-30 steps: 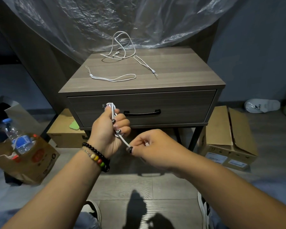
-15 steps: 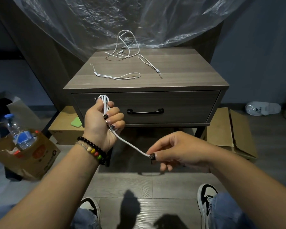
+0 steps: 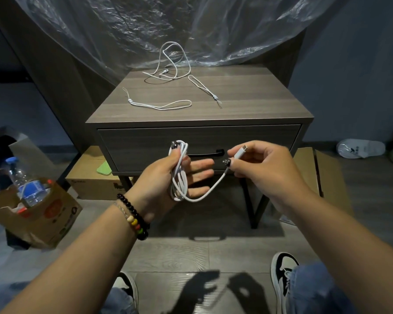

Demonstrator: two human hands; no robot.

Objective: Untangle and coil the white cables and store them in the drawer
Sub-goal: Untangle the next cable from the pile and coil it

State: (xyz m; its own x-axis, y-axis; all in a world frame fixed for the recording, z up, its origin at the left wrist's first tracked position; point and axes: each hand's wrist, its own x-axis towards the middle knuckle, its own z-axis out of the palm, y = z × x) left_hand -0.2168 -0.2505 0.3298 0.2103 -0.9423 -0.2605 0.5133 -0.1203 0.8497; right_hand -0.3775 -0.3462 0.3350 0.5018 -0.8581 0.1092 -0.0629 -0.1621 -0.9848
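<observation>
In front of the drawer, a white cable coil [image 3: 179, 177] hangs looped over my left hand [image 3: 156, 180]; the thumb pins it at the top and the fingers stretch out to the right. Its free end curves under to my right hand [image 3: 263, 168], which pinches the plug [image 3: 241, 150] between thumb and forefinger. The drawer [image 3: 145, 146] of the grey-brown nightstand [image 3: 247, 103] is closed, its black handle [image 3: 213, 153] partly hidden behind my hands. Three more white cables lie on top: a tangled cable [image 3: 171, 64] at the back, a looped cord [image 3: 161, 105] in front and a short cord [image 3: 203, 88] to the right.
Clear plastic sheeting [image 3: 168, 26] hangs behind the nightstand. A paper bag [image 3: 39, 214] with a water bottle [image 3: 25, 182] stands on the floor at left. Cardboard boxes [image 3: 327, 175] sit under and beside the nightstand. A white slipper [image 3: 361, 148] lies far right. My shoes [image 3: 284, 268] are below.
My right hand rose from low centre to drawer height and now holds the plug end. My left hand opened its fingers, showing the coil, which hangs lower and looser.
</observation>
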